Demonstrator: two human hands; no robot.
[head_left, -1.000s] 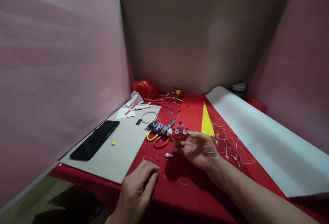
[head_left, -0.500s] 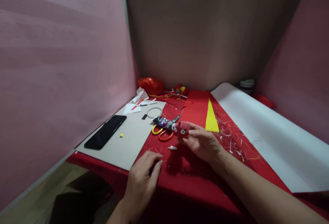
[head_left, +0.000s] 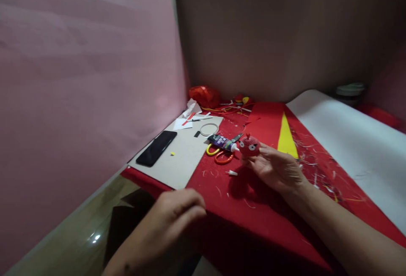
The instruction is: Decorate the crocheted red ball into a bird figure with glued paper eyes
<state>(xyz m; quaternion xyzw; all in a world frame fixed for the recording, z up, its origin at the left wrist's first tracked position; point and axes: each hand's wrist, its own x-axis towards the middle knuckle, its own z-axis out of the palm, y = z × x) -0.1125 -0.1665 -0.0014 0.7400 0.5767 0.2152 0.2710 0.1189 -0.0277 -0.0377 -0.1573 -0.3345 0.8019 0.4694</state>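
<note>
The right hand (head_left: 274,168) reaches forward and inward, its palm turned partly up, the thumb (head_left: 265,151) on top and the other fingers curled underneath in a light grip. The right forearm (head_left: 342,221) slants in from the lower right corner, bare, the wrist almost straight. The left hand (head_left: 182,208) is lower and nearer the body, back upward, fingers loosely bent and thumb tip close to them, slightly blurred. The left forearm (head_left: 136,252) rises from the bottom edge, a dark spot on it. The hands are well apart.
</note>
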